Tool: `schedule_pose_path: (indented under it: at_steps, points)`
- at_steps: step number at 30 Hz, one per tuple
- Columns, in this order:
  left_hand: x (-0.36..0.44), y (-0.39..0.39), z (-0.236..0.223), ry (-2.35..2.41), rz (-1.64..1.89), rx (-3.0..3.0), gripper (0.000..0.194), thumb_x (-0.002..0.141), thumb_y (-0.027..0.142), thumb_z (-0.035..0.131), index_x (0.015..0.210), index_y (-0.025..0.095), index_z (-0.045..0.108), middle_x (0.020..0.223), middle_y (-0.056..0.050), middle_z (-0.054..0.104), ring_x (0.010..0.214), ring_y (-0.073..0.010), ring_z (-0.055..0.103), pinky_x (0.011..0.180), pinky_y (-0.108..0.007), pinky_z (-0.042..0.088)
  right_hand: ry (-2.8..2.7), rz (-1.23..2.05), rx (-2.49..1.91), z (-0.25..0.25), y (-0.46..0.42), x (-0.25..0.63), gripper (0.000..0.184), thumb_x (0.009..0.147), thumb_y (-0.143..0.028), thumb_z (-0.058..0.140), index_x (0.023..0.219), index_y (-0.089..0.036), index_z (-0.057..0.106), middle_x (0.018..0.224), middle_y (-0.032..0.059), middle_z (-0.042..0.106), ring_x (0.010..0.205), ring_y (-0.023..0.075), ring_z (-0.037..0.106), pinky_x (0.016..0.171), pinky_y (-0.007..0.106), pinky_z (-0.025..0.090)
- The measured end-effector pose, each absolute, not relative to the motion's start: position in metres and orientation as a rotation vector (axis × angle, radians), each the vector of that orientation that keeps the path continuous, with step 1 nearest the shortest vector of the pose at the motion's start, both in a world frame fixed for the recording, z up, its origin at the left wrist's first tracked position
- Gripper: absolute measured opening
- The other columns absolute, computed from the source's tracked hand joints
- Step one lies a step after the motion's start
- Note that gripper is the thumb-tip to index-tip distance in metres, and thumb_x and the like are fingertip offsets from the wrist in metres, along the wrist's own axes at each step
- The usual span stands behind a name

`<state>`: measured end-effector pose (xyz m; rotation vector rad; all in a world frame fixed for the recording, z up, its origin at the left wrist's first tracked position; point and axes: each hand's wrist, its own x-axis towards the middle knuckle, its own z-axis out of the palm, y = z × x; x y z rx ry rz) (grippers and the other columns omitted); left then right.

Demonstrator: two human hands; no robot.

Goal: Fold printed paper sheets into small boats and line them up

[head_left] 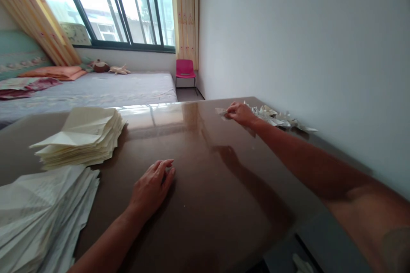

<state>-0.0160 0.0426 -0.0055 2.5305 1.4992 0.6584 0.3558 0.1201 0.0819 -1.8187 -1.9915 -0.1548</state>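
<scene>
Paper scrap (220,111), right of centre, is pinched in the right hand (240,114), best lightly against tearing, while the left hand (149,190), thumb slightly apart, is rested lower left.

open brown tabletop (198,204) between the hands, paper stacks (80,132) blocking left, scraps (275,117) by the wall (288,42)

Faint marks line the whitish papers (41,209), too blurred to read; no other text is legible.
</scene>
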Motion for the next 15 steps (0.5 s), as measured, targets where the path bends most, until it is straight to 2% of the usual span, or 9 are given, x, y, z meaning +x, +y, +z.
schedule_pose_path:
  at_steps: [4, 9, 12, 15]
  points:
    - [-0.018, 0.047, -0.010, 1.483, 0.663, 2.551, 0.035, 0.094, 0.042, 0.037, 0.117, 0.026, 0.057, 0.104, -0.002, 0.065, 0.090, -0.0179, 0.064, 0.076, -0.030, 0.052, -1.551, -0.386, -2.133, 0.111, 0.113, 0.460, 0.026, 0.076, -0.037, 0.067, 0.092, -0.018, 0.077, 0.094, 0.0060, 0.071, 0.078, 0.0173, 0.061, 0.066, 0.025, 0.041]
    - [-0.020, 0.054, -0.015, 1.496, 0.630, 2.595, 0.034, 0.093, 0.044, 0.038, 0.115, 0.027, 0.058, 0.107, -0.002, 0.066, 0.095, -0.0192, 0.065, 0.080, -0.031, 0.053, -1.257, -0.316, -2.381, 0.116, 0.086, 0.547, 0.034, 0.080, -0.042, 0.061, 0.095, -0.016, 0.075, 0.082, 0.0088, 0.073, 0.062, 0.0161, 0.059, 0.058, 0.028, 0.037]
    - [-0.021, 0.057, -0.018, 1.485, 0.651, 2.622, 0.033, 0.092, 0.044, 0.041, 0.113, 0.029, 0.060, 0.110, -0.001, 0.067, 0.099, -0.0194, 0.065, 0.082, -0.031, 0.053, -1.240, -0.274, -2.564, 0.102, 0.087, 0.567, 0.032, 0.081, -0.040, 0.059, 0.095, -0.018, 0.076, 0.084, 0.0098, 0.073, 0.066, 0.0172, 0.061, 0.058, 0.028, 0.037]
    - [-0.022, 0.059, -0.022, 1.494, 0.677, 2.623, 0.033, 0.090, 0.046, 0.042, 0.112, 0.030, 0.061, 0.110, 0.000, 0.068, 0.098, -0.0188, 0.066, 0.081, -0.029, 0.055, -1.258, -0.253, -2.605, 0.086, 0.110, 0.573, 0.027, 0.076, -0.039, 0.064, 0.093, -0.022, 0.077, 0.089, 0.0078, 0.074, 0.075, 0.0194, 0.063, 0.060, 0.027, 0.038]
